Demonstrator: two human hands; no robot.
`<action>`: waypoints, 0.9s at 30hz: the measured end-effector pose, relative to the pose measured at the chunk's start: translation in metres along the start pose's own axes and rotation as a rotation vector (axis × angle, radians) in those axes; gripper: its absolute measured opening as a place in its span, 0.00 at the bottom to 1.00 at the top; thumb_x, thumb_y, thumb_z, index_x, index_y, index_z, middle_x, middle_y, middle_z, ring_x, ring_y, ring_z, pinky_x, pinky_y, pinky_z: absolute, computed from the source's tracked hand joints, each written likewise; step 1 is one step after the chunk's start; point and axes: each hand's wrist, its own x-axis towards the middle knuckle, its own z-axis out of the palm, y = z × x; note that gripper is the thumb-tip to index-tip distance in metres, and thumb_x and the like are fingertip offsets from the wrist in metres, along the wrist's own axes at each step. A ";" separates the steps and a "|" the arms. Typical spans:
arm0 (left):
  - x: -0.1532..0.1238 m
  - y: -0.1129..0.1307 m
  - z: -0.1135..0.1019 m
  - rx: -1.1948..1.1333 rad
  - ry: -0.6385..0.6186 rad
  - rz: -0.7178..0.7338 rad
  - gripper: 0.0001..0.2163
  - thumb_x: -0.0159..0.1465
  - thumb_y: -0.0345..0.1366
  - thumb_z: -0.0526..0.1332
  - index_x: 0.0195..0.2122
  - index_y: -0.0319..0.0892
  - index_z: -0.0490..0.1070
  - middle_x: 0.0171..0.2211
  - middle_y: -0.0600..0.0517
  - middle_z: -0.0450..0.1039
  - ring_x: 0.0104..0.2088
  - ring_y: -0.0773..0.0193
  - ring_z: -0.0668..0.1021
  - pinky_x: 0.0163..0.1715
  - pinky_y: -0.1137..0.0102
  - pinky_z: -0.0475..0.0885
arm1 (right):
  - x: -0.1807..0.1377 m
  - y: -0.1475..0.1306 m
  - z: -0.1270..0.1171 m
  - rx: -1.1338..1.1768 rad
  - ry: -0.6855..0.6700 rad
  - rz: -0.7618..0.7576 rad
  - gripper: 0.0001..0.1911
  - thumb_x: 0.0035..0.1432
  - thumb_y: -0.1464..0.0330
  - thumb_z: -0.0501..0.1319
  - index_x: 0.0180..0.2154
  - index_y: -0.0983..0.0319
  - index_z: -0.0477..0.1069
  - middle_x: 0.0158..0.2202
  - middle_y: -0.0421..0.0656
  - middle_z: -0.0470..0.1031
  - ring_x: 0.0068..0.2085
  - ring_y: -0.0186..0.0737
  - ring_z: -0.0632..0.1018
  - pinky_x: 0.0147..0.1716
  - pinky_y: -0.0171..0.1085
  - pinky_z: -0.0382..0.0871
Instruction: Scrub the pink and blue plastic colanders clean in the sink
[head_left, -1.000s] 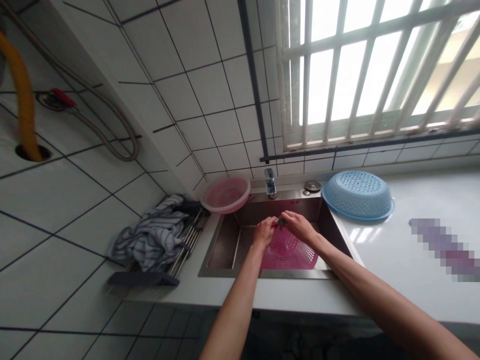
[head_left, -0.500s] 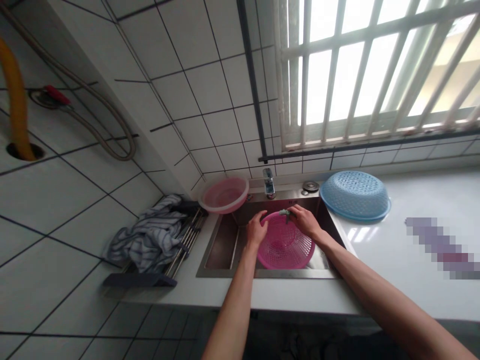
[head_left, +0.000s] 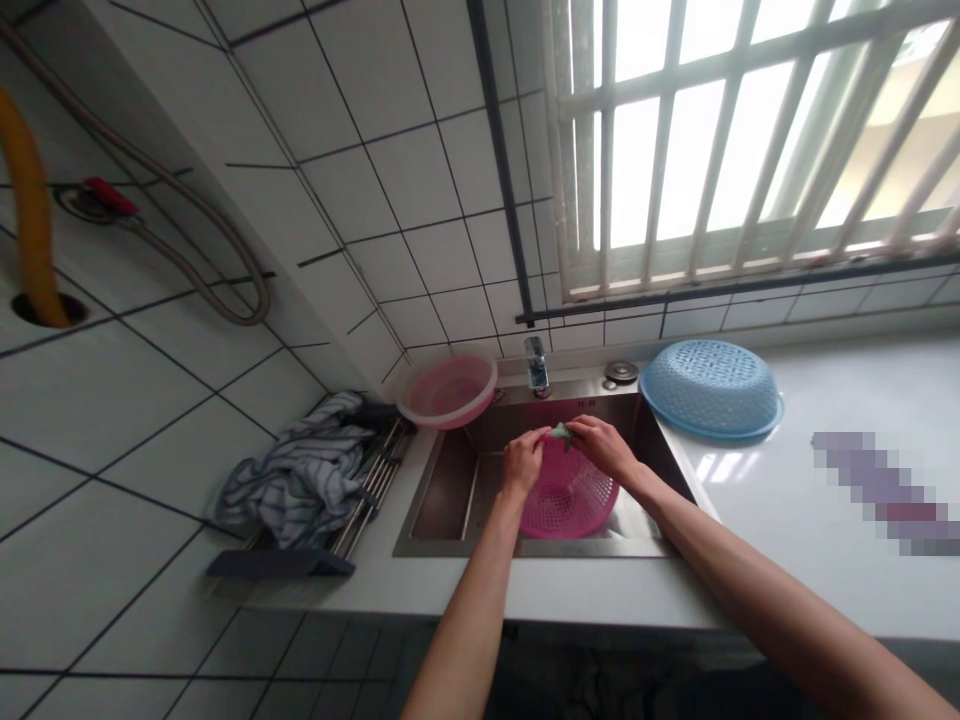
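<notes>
A pink colander (head_left: 571,505) sits tilted in the steel sink (head_left: 439,500), its holed bowl facing me. At its far rim, my left hand (head_left: 523,460) is closed with thumb and fingers pinching the edge. My right hand (head_left: 602,446) is closed on a small pale green cloth (head_left: 560,432) that lies against the same rim, close beside the left fingertips. The cloth is small and partly hidden by my fingers. Behind both hands stands the faucet (head_left: 536,362).
A pink basin (head_left: 451,390) rests at the sink's back left corner. To the right, an upturned blue basket (head_left: 712,390) lies on the white counter (head_left: 802,390). A striped cloth (head_left: 300,475) is heaped on a metal rack (head_left: 367,505) at left. A drain strainer (head_left: 620,373) lies behind the sink.
My left hand has moved right along the rim and its fingers have closed on the edge. The green cloth and right hand have shifted slightly left, and the colander has tilted.
</notes>
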 end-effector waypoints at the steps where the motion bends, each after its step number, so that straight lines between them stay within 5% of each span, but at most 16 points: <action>1: 0.000 0.000 0.002 -0.014 -0.013 0.005 0.15 0.70 0.28 0.62 0.53 0.50 0.81 0.52 0.52 0.84 0.51 0.62 0.84 0.57 0.66 0.77 | 0.002 -0.004 0.003 -0.007 0.004 -0.024 0.17 0.68 0.74 0.62 0.55 0.57 0.78 0.51 0.46 0.81 0.49 0.42 0.81 0.52 0.37 0.74; 9: 0.001 -0.012 -0.011 -0.010 0.164 -0.181 0.14 0.70 0.27 0.62 0.52 0.47 0.81 0.51 0.48 0.84 0.51 0.60 0.84 0.58 0.64 0.76 | 0.000 0.000 -0.004 -0.160 0.047 0.090 0.22 0.68 0.72 0.63 0.61 0.55 0.75 0.48 0.47 0.81 0.49 0.46 0.78 0.46 0.38 0.75; 16: -0.001 0.007 0.009 -0.017 0.005 -0.039 0.14 0.70 0.27 0.62 0.51 0.48 0.82 0.50 0.50 0.84 0.48 0.61 0.85 0.54 0.67 0.77 | 0.002 -0.015 0.005 -0.151 0.011 -0.088 0.25 0.67 0.76 0.60 0.62 0.54 0.74 0.46 0.47 0.79 0.47 0.46 0.76 0.47 0.39 0.74; 23: -0.002 -0.013 -0.010 -0.011 0.231 -0.227 0.12 0.70 0.26 0.62 0.50 0.44 0.81 0.49 0.46 0.84 0.49 0.59 0.84 0.54 0.65 0.76 | -0.010 0.023 -0.009 -0.115 0.096 0.101 0.16 0.67 0.73 0.61 0.54 0.58 0.79 0.45 0.46 0.79 0.46 0.46 0.77 0.49 0.41 0.74; 27: -0.001 -0.011 -0.003 -0.038 0.179 -0.137 0.13 0.69 0.25 0.61 0.50 0.44 0.81 0.49 0.47 0.84 0.50 0.61 0.84 0.56 0.66 0.76 | -0.013 0.015 -0.008 -0.116 0.147 0.038 0.19 0.67 0.74 0.60 0.57 0.58 0.77 0.49 0.48 0.79 0.49 0.48 0.76 0.52 0.43 0.74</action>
